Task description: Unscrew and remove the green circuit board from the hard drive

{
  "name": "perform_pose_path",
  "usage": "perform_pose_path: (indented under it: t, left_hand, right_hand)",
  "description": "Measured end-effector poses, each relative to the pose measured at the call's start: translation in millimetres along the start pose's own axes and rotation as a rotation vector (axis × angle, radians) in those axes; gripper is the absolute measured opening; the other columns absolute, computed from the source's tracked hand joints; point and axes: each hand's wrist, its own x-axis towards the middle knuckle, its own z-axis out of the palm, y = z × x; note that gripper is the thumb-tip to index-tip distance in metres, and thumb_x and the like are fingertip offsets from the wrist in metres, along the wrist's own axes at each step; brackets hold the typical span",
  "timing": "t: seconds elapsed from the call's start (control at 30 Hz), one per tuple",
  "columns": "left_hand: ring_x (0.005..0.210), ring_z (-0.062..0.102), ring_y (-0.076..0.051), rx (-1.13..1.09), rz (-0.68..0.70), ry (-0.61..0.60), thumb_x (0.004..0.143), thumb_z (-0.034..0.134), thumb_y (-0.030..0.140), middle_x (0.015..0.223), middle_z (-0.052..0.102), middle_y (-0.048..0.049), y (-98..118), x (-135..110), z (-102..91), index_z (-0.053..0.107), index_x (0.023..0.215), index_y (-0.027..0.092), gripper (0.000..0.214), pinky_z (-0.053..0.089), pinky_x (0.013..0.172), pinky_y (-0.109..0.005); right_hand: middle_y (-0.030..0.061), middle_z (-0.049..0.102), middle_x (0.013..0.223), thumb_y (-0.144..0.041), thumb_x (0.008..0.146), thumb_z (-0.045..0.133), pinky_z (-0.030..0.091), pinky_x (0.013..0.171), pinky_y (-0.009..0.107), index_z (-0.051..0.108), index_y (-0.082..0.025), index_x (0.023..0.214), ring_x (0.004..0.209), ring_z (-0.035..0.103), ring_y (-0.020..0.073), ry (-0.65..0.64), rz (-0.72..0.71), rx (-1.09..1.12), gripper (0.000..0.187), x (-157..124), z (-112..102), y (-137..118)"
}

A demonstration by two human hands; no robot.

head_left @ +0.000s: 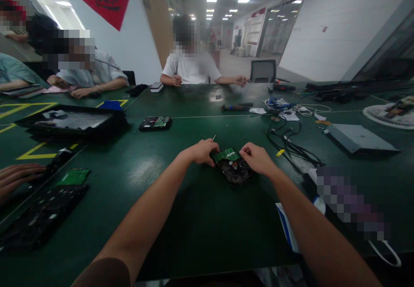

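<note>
In front of me a black hard drive lies tilted at the table's middle, underside up, with a green circuit board across its far part. My left hand is closed on the drive's left corner, fingers curled at its edge. A thin pale stick pokes up behind that hand; its lower end is hidden. My right hand is closed at the drive's right edge, with thumb and forefinger pinched near the board. Whether a small part sits in that pinch, I cannot tell.
Another hard drive lies farther left, near a black tray. Cables, a grey metal box and a white fan are on the right. A co-worker's hand is at left; another person sits opposite.
</note>
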Motion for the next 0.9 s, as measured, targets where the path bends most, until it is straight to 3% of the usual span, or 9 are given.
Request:
perform_pose_path:
  t: [0.13, 0.23, 0.43, 0.73, 0.9]
  left_hand:
    - [0.113, 0.056, -0.029, -0.071, 0.061, 0.038, 0.068, 0.085, 0.04, 0.121, 0.056, -0.0075, -3.0, 5.5, 7.2, 0.064, 0.126, 0.026, 0.063, 0.045, 0.095, -0.036]
    - [0.114, 0.056, -0.03, -0.113, 0.08, 0.066, 0.068, 0.086, 0.042, 0.121, 0.056, -0.0069, -3.5, 8.1, 11.3, 0.066, 0.126, 0.028, 0.063, 0.044, 0.098, -0.038]
    - [0.115, 0.056, -0.032, -0.084, 0.057, 0.069, 0.067, 0.086, 0.043, 0.121, 0.056, -0.0071, -2.2, 10.0, 12.9, 0.066, 0.123, 0.027, 0.061, 0.042, 0.099, -0.041]
    - [0.114, 0.058, -0.033, -0.065, 0.045, 0.071, 0.067, 0.085, 0.044, 0.123, 0.058, -0.0084, 1.0, 9.4, 11.8, 0.064, 0.121, 0.024, 0.061, 0.044, 0.098, -0.041]
    - [0.113, 0.059, -0.032, -0.045, 0.044, 0.065, 0.067, 0.085, 0.044, 0.123, 0.058, -0.0085, 1.0, 10.8, 12.0, 0.064, 0.119, 0.023, 0.061, 0.045, 0.097, -0.04]
  right_hand:
    - [0.007, 0.068, 0.101, -0.027, 0.095, 0.06, 0.047, 0.086, 0.035, 0.065, -0.021, 0.093, 0.098, 0.062, 0.022, 0.106, -0.241, 0.046, 0.008, -2.3, 1.0, -14.8]
    - [0.0082, 0.066, 0.114, -0.025, 0.096, 0.059, 0.042, 0.1, 0.04, 0.066, -0.022, 0.095, 0.114, 0.057, 0.0241, 0.132, -0.385, 0.031, 0.008, -5.6, 6.3, -33.3]
    - [0.009, 0.065, 0.119, -0.022, 0.094, 0.064, 0.038, 0.099, 0.047, 0.07, -0.023, 0.095, 0.12, 0.05, 0.0291, 0.053, -0.352, -0.136, 0.007, -7.0, 17.9, -59.0]
    - [0.0083, 0.064, 0.12, -0.023, 0.097, 0.059, 0.034, 0.101, 0.05, 0.072, -0.024, 0.092, 0.125, 0.043, 0.0296, -0.011, -0.364, -0.183, 0.014, -1.4, 29.1, -66.1]
    - [0.0086, 0.065, 0.119, -0.024, 0.096, 0.06, 0.033, 0.102, 0.05, 0.073, -0.024, 0.092, 0.125, 0.043, 0.0301, 0.014, -0.352, -0.201, 0.014, 0.3, 34.3, -66.8]
